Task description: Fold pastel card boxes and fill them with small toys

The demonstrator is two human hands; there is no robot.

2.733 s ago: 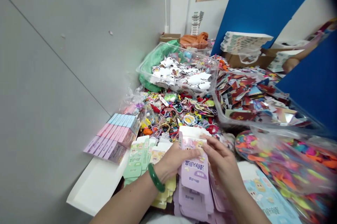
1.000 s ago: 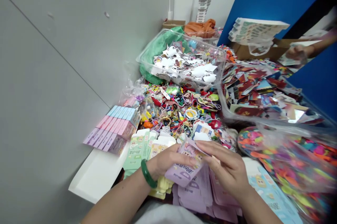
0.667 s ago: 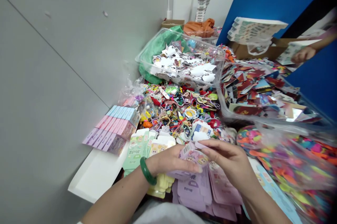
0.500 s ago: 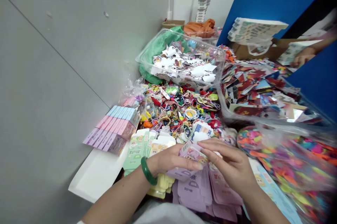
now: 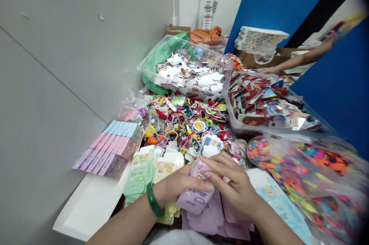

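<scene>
My left hand (image 5: 180,183), a green bangle (image 5: 155,201) on its wrist, is wrapped round a small purple carton (image 5: 194,199) from the left. From the other side my right hand (image 5: 230,181) grips the carton's upper end, its fingers bent over the top and hiding part of it. The carton is opened out into a box shape and tilted, with a flap towards me. Under and beside my hands lie flat cartons: purple ones (image 5: 206,222), pink ones (image 5: 235,220), yellow ones (image 5: 169,166), green ones (image 5: 140,174) and light-blue ones (image 5: 275,197).
On the left, a white tray (image 5: 86,206) holds rows of made-up boxes (image 5: 115,141). Small trinkets (image 5: 184,122) are heaped ahead. Clear bins (image 5: 141,66) with paper cutouts and cards stand behind. Bagged colourful pieces (image 5: 311,183) lie right. Another person's arm (image 5: 305,58) reaches past a blue panel (image 5: 331,95).
The purple carton has tipped more upright in my hands and my right fingers have shifted along its top. The view has swung slightly right. The other person's arm reaches further in.
</scene>
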